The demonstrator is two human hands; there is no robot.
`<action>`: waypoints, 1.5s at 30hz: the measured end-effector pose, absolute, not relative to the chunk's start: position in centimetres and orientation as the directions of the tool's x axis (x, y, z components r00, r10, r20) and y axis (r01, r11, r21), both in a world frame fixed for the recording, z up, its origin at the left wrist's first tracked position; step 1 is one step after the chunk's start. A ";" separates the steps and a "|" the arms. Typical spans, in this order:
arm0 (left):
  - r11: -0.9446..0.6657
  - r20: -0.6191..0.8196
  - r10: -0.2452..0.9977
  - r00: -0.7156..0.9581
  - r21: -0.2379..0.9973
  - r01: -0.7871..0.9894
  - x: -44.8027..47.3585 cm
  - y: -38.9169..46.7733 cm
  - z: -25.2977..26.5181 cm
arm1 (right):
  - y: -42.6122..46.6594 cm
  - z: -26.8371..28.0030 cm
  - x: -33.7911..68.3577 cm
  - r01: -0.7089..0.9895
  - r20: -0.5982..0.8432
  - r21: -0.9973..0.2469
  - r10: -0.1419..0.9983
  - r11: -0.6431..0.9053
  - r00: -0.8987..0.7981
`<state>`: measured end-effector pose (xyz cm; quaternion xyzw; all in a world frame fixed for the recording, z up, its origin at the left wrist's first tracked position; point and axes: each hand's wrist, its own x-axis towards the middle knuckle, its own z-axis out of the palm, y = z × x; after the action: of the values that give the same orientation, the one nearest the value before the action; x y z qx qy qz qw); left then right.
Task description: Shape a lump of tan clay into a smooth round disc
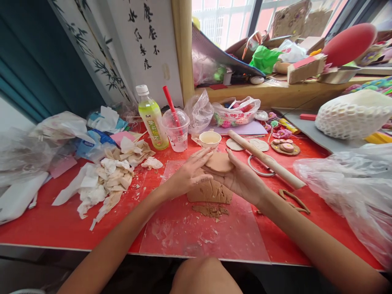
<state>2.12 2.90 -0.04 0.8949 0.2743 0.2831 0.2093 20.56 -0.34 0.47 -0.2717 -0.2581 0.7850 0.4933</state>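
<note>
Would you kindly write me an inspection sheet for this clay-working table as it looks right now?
Surface: red table with a clear plastic mat smeared with clay residue.
Job's things: flat clay disc held over a clay slab; crumbs in front of the slab.
Clutter: torn paper scraps, drink bottle, plastic cup with red straw, small bowl, rolling pin, metal ring, plastic bags.
Hands: left hand lies fingers on the disc; right hand cradles it from beneath.
Cables: nothing seen.
Surroundings: calligraphy scroll, window sill piled with craft materials.
</note>
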 end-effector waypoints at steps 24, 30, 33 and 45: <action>-0.910 0.687 0.403 0.605 0.370 0.186 1.8 2.7 0.4 | -1.0 0.8 20.5 -0.639 -0.093 -0.635 0.865 -0.433 -0.494; -0.924 0.698 0.377 0.610 0.330 0.193 1.8 2.7 0.5 | -1.2 1.0 20.6 -0.629 -0.085 -0.661 0.873 -0.410 -0.480; -0.935 0.699 0.354 0.621 0.286 0.210 1.8 2.5 0.6 | -1.4 1.3 20.6 -0.633 -0.108 -0.657 0.882 -0.409 -0.458; -0.874 0.639 0.484 0.597 0.332 0.354 2.0 1.8 0.2 | -2.1 1.7 20.1 -0.614 -0.065 -0.657 0.845 -0.436 -0.531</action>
<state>2.00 1.81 0.24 0.8896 0.2355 0.3818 0.0856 20.11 -2.07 1.67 -0.1968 -0.2932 0.8242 0.4427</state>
